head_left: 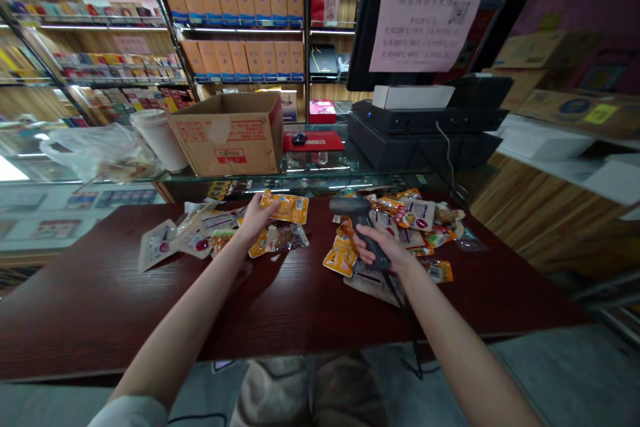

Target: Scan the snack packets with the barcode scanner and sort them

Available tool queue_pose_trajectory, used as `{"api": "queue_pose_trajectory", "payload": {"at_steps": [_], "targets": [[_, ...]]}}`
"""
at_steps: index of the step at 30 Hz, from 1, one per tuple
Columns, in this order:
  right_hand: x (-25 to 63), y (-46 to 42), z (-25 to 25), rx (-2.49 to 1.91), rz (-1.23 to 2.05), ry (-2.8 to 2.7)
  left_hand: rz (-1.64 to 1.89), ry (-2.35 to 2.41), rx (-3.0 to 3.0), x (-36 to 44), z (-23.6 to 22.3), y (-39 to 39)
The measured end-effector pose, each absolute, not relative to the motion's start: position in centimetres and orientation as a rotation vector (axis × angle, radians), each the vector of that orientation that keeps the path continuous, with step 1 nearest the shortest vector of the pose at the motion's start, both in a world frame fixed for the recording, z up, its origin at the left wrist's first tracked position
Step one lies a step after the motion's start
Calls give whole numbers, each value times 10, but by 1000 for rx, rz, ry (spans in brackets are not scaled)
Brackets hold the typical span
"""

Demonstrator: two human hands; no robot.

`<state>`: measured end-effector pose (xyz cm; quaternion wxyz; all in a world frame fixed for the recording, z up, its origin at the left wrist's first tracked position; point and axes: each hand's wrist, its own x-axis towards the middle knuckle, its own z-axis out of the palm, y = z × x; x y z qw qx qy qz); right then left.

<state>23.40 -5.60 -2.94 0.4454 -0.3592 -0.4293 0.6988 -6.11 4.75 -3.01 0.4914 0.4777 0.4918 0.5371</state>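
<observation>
My left hand (257,217) is closed on the left end of an orange snack packet (293,208), whose barcode side faces up. Below it lie a clear packet of brown food (287,237) and several white and orange packets, forming a left pile (203,233). My right hand (375,247) is wrapped round the handle of a dark barcode scanner (370,233), its head pointing left toward the held packet. Beside the scanner rests another orange packet (341,250), and a white packet (370,280) lies partly under my right hand. A right pile of mixed packets (415,220) spreads behind.
The dark red wooden table (300,320) carries both piles. Behind it, a glass counter holds a cardboard box (235,137), a white cup (163,140), a plastic bag (110,150), a mouse (299,139) and a monitor (363,40). The scanner's cable hangs over the front edge.
</observation>
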Motion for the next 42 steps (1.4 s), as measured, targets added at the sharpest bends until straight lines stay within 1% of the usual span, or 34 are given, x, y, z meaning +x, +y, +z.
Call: {"api": "queue_pose_trajectory", "payload": {"at_steps": [6,13,17,19,24,26,27,29,31,33,37,42], "targets": [[204,-45,-25,-840,1831,-1093,1308,1232,1264,-85,-39,32],[194,-49,-30,-842,1847,-1086,1305,1252,1327,-85,-49,30],[195,-54,-30,-856,1848,-1062,1258,1457,1527,-88,-42,30],[199,-55,-30,-847,1827,-1044,1164,1679,1676,-93,-33,28],[222,-54,-32,-835,1748,-1011,736,2200,2008,-106,-13,19],[233,-53,-35,-845,1713,-997,680,2326,2171,-104,-12,17],[239,-54,-37,-849,1699,-992,671,2311,2276,-101,-14,16],[248,-54,-41,-856,1680,-991,618,2112,2499,-91,-21,16],[255,-56,-44,-859,1657,-992,485,1851,2648,-77,-30,17],[261,-60,-45,-869,1629,-990,321,1734,2675,-64,-38,19],[275,-74,-43,-934,1573,-992,69,1804,2610,-56,-46,23],[303,-87,-37,-997,1503,-1002,-35,1978,2555,-57,-40,32]]}}
